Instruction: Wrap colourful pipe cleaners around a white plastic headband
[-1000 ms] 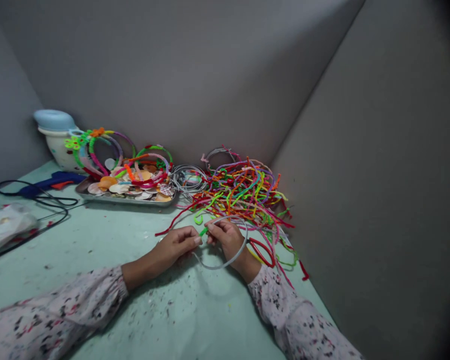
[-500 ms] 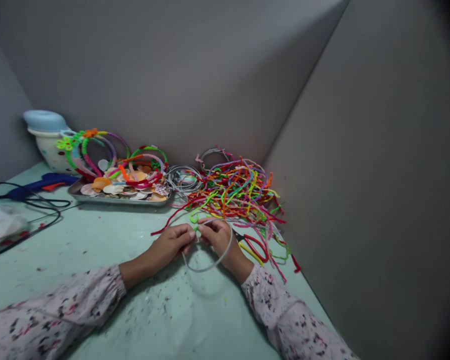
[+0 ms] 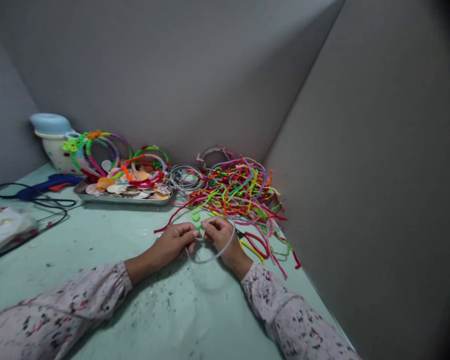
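Less green strip [image 3: 199,227] shows between left hand [image 3: 177,241] and right hand [image 3: 224,241], below frame centre; farther right, the red-and-yellow tool's black joint [image 3: 240,234] has come into view.

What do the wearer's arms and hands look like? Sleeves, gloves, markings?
Long, loose pale-pink sleeves on both arms, scattered with small dark and reddish-pink print. Cuffs look gathered, ending short of the wrists. Left hand and right hand are ungloved; no cables on either arm.
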`<state>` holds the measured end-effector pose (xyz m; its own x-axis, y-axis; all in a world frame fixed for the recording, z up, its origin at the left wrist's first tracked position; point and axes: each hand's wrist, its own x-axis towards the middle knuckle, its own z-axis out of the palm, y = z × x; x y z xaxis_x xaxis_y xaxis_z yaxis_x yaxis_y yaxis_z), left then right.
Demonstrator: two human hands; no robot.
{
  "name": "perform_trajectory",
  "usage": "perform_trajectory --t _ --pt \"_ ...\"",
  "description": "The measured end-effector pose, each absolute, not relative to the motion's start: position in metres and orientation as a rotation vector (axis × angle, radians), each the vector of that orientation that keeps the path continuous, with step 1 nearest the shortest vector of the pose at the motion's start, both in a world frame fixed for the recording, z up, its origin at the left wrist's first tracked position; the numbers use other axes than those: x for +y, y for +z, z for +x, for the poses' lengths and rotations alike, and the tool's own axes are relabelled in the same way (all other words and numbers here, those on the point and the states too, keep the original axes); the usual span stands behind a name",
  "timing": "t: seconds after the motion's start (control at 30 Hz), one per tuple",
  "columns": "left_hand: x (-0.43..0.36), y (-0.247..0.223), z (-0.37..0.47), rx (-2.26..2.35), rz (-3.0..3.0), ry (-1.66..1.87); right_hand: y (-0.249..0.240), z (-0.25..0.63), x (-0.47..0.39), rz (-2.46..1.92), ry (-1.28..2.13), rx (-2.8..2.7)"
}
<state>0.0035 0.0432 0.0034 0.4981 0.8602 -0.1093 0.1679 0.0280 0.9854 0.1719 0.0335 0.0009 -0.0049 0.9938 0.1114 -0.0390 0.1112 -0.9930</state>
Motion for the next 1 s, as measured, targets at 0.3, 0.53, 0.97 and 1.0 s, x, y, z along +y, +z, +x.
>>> perform_trajectory --t 0.3,0.53,0.97,1.0 --pt "0.042 0.009 0.001 0.866 1.396 0.705 -0.017 0.177 0.046 -0.962 1.360 -1.029" --pt "0.043 0.006 0.001 0.849 1.376 0.690 -0.015 0.176 0.045 -0.959 1.363 -1.044" --pt "0.045 0.000 0.001 0.826 1.267 0.851 0.009 0.190 0.047 -1.125 1.205 -1.144" --pt "0.045 0.001 0.001 0.829 1.260 0.845 0.016 0.197 0.048 -1.126 1.155 -1.192"
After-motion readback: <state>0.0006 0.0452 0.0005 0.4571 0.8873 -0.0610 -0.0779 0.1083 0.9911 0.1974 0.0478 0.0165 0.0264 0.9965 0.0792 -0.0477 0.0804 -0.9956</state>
